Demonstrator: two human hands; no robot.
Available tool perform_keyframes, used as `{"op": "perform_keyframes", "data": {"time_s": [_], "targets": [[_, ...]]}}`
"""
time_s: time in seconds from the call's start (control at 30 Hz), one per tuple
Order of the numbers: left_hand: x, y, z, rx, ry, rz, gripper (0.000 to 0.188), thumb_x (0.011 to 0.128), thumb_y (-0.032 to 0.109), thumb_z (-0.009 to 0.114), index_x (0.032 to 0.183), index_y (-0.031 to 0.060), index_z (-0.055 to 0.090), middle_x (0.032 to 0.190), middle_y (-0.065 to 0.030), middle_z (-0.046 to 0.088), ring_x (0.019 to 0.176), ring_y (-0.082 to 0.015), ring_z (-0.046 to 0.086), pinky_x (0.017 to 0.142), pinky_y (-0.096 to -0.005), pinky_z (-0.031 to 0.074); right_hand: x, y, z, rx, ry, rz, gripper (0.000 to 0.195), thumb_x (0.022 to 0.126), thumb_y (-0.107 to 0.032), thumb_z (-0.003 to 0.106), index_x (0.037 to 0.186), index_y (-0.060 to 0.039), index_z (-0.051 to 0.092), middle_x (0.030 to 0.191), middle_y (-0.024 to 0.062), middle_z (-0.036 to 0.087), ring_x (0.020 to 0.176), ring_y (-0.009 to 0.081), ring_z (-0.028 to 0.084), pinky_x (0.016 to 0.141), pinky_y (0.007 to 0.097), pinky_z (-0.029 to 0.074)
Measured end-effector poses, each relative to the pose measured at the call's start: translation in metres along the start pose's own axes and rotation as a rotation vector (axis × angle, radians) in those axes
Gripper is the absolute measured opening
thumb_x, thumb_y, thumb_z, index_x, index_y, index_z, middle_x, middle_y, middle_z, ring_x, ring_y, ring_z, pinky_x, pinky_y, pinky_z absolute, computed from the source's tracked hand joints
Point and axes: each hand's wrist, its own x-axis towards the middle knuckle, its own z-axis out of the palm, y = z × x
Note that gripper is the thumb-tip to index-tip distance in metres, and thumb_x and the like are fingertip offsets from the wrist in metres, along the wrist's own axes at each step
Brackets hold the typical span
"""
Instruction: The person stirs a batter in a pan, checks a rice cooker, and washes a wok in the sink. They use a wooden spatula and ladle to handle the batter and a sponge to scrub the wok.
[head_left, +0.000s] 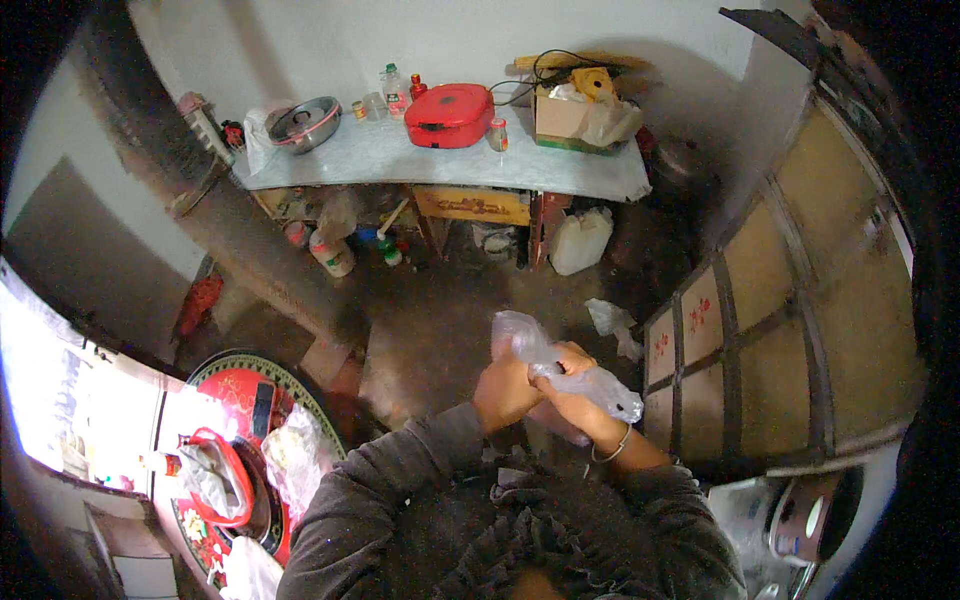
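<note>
Close together in front of my body, both hands grip a thin, translucent plastic bag (600, 390). My left hand (504, 386) closes around its gathered part, with a loose end sticking up beyond the fingers. Touching it, my right hand (574, 394) has its fingers bent on the bunched plastic, and a bracelet circles that wrist. The rest of the bag lies across the right hand and hangs below both hands. Whether anything is inside the bag cannot be told.
Ahead stands a table (450, 171) with a red electric pan (450, 116), a metal bowl (304, 124) and a cardboard box (574, 124). A round red table (225, 386) with bags is at left, a panelled door (761, 281) at right. A white jug (581, 241) sits on the floor.
</note>
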Motion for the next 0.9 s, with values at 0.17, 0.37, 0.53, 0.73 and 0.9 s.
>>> {"op": "perform_keyframes", "data": {"time_s": [0.17,0.37,0.53,0.73,0.9], "targets": [[0.097,-0.067,-0.034,-0.098,0.035,0.166,0.025,0.072,0.021,0.053,0.091,0.0055,0.055,0.086,-0.0162,0.055,0.081,-0.0338,0.053,0.071,-0.0383,0.041,0.086,0.060,0.021,-0.090,0.031,-0.065,0.024,0.064,-0.012,0.066,0.085,-0.0025,0.057,0.086,0.0115,0.056,0.076,0.0278,0.048,0.070,0.0374,0.039],[0.190,-0.117,-0.113,-0.110,0.244,0.259,0.021,0.070,0.018,0.054,0.085,0.0035,0.055,0.078,-0.0171,0.055,0.075,-0.0322,0.053,0.064,-0.0386,0.041,0.206,0.098,0.007,0.013,-0.104,0.116,0.038,0.069,-0.008,0.066,0.103,-0.0016,0.049,0.100,0.0081,0.052,0.091,0.0166,0.050,0.079,0.0282,0.041],[0.255,-0.152,-0.173,-0.268,0.187,-0.085,0.035,0.067,0.022,0.059,0.095,0.0022,0.056,0.080,-0.0131,0.060,0.072,-0.0273,0.058,0.065,-0.0363,0.045,0.263,0.139,-0.026,0.181,0.006,0.393,0.022,0.074,-0.012,0.062,0.093,-0.0019,0.056,0.085,0.0061,0.059,0.080,0.0133,0.054,0.072,0.0251,0.044],[0.336,-0.236,-0.246,-0.038,0.528,-0.076,0.029,0.070,0.019,0.061,0.093,0.0037,0.055,0.076,-0.0098,0.059,0.059,-0.0186,0.055,0.053,-0.0318,0.046,0.289,0.247,-0.034,0.215,-0.058,0.767,0.016,0.079,-0.012,0.057,0.089,0.0000,0.056,0.076,0.0050,0.059,0.064,0.0105,0.054,0.058,0.0237,0.045],[0.387,-0.246,-0.319,-0.584,0.677,-0.479,0.020,0.076,0.015,0.057,0.091,0.0020,0.054,0.068,-0.0074,0.056,0.045,-0.0140,0.051,0.039,-0.0280,0.043,0.366,0.297,-0.034,0.182,-0.002,0.789,0.014,0.078,-0.012,0.057,0.087,-0.0009,0.057,0.071,0.0034,0.057,0.063,0.0111,0.055,0.055,0.0240,0.046]]}}
